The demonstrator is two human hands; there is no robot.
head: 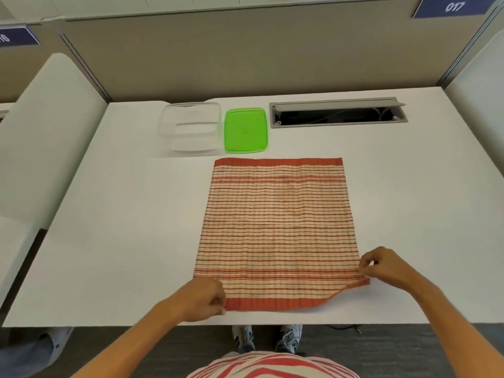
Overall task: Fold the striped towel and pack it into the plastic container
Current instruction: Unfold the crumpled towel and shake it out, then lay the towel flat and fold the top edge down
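Observation:
The red-and-cream striped towel (276,227) lies spread flat on the white desk (122,227), its near edge by the desk's front. My left hand (203,298) pinches the towel's near left corner. My right hand (384,264) pinches the near right corner, which is lifted slightly off the desk. The clear plastic container (191,128) stands open and empty at the back, left of the towel's far edge. Its green lid (245,130) lies flat beside it on the right.
An open cable tray (338,113) is sunk into the desk at the back right. Grey partition walls close the desk at the back and sides. A pair of shoes (268,338) shows below the front edge.

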